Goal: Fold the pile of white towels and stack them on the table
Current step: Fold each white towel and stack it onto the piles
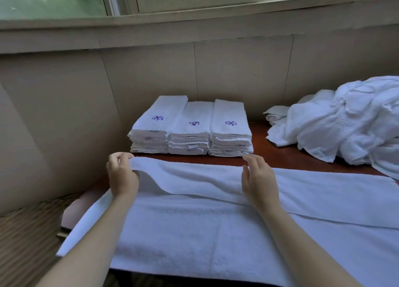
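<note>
1. Towel [194, 232] lies spread on the near part of the table [280, 157], long axis left-right.
2. Left hand [122, 176] pinches the far-left edge, which is lifted off the surface. This hand is nearer that corner.
3. Right hand [258, 181] has its fingers loosely spread at the far edge, mid-length, gripping nothing.
4. Judgement: the fold runs far to near, where there is room. Folded stacks [190, 127] sit just beyond the far edge, and the loose pile [345, 122] is far right.

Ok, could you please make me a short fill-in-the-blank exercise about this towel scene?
1. Behind the spread towel stand ___ stacks of folded towels.
2. The unfolded pile lies to the ___ of those stacks.
3. The left hand grips the spread towel's far edge, while the right hand grips ___.
Missing words: three, right, nothing.
</note>
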